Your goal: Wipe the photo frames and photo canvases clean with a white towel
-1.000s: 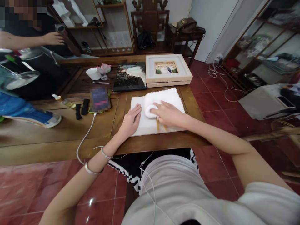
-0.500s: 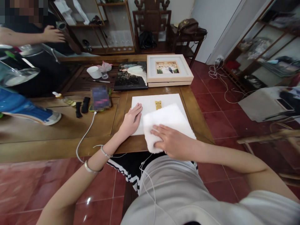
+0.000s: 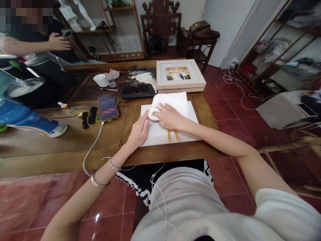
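A white board (image 3: 160,134) lies flat on the wooden table (image 3: 110,140) in front of me. My left hand (image 3: 139,131) rests flat on its left edge, fingers stretched out. My right hand (image 3: 169,117) presses a white towel (image 3: 173,100) onto the far part of the board, fingers curled round a bunched fold at the towel's left end. A small yellow strip (image 3: 172,135) on the board shows just below my right wrist.
A white framed photo (image 3: 179,74) and a dark photo print (image 3: 139,83) lie beyond the board. A phone (image 3: 107,107) on a white cable, black clips (image 3: 88,115), a small bottle (image 3: 69,108) and a white cup (image 3: 101,80) sit to the left. Another person's hand (image 3: 59,42) holds a tube at far left.
My right hand has pushed the towel from the board's near edge back up to its far part. The yellow strip now shows below the towel. My left hand has stayed put.
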`<state>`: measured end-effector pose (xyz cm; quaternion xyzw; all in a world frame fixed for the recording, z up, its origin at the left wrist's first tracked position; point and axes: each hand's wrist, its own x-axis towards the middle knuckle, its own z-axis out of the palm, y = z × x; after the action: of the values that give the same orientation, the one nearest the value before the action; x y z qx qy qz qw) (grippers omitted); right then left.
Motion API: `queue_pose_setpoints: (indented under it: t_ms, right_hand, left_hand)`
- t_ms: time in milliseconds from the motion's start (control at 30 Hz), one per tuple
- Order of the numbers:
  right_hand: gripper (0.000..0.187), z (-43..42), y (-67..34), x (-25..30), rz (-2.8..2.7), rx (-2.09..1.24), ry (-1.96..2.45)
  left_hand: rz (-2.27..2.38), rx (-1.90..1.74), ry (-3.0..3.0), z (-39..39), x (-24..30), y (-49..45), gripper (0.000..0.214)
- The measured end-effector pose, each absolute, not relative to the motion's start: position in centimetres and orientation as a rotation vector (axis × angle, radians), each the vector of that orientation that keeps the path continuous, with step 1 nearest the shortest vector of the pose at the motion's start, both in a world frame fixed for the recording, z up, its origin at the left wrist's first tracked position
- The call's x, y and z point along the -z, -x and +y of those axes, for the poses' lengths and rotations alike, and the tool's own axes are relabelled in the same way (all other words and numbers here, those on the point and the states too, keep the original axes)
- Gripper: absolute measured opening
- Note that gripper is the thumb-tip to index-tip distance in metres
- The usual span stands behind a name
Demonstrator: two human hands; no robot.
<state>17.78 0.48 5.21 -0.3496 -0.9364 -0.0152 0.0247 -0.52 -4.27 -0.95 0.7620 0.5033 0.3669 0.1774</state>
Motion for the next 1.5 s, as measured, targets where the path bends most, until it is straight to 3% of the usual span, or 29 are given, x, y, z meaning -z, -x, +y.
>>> queue_pose_setpoints:
  t_ms: [133,300,567,733,1167,1333,1500]
  right_hand:
    - [0.031,-2.5,-17.6,-4.6,-2.979,0.051,0.742]
    - [0.024,-7.5,-20.9,-7.0,-3.155,-0.183,0.499]
    - [0.04,-3.1,-22.9,-7.0,-3.021,-0.073,1.062]
    - [0.039,0.9,-22.8,-5.1,-2.829,-0.123,1.041]
    - [0.039,-9.8,-25.8,-7.1,-2.944,-0.519,0.874]
    - [0.039,-5.4,-28.3,-5.6,-2.771,-0.437,1.257]
    - [0.027,1.9,-29.8,-3.6,-2.603,-0.302,1.347]
  left_hand:
    - [1.371,-1.126,-2.138,-4.6,0.8,0.7,0.067]
    - [1.379,-1.059,-2.129,-4.3,1.1,0.6,0.071]
    - [1.442,-0.833,-2.19,-3.9,1.3,0.2,0.048]
    - [1.44,-0.84,-2.206,-3.8,1.4,0.3,0.046]
    - [1.452,-0.833,-2.22,-4.0,1.1,0.1,0.046]
    - [1.454,-0.827,-2.22,-3.9,1.1,0.1,0.045]
    - [1.464,-0.821,-2.216,-3.9,1.1,0.1,0.045]
